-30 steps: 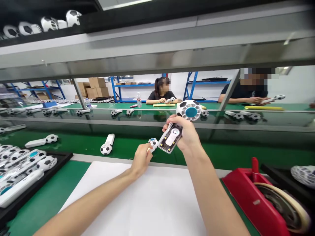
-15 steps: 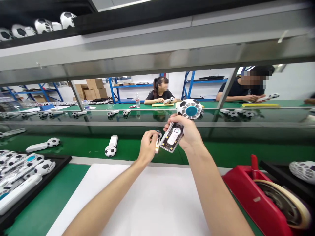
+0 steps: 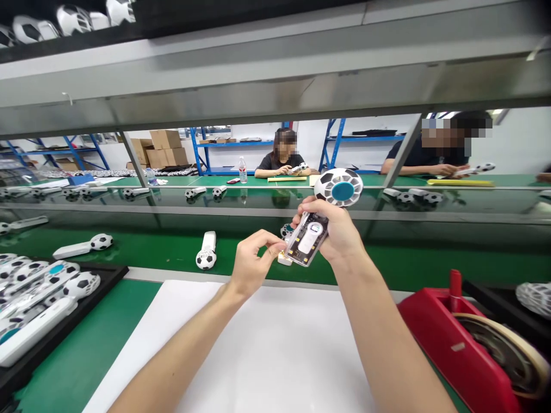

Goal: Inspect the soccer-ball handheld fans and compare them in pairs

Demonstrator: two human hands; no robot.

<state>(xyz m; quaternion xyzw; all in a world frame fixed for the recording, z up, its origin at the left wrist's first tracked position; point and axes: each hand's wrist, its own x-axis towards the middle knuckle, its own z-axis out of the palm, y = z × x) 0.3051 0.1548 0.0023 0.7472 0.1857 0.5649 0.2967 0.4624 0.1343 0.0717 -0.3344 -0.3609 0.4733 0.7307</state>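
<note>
My right hand (image 3: 338, 226) grips a soccer-ball handheld fan (image 3: 343, 192) by the upper part of its handle. The ball head with its teal centre points up, and the clear handle face shows a dark circuit board with a white strip. At the lower left edge of that handle is my left hand (image 3: 256, 261), thumb and forefinger pinched together. Whatever is in the pinch is too small to make out. Behind the handle, another fan (image 3: 287, 230) lies partly hidden on the green belt (image 3: 155, 252).
White paper (image 3: 258, 344) covers the bench front. A black tray (image 3: 103, 287) of fans stands left, a red tape dispenser (image 3: 451, 338) right. More fans, like one (image 3: 206, 258) nearby, lie on the belt. A metal shelf (image 3: 258, 92) crosses overhead. Two people (image 3: 282, 155) work opposite.
My left hand has come down a little and closed its thumb and forefinger at the handle's lower edge. The held fan has shifted slightly right in view.
</note>
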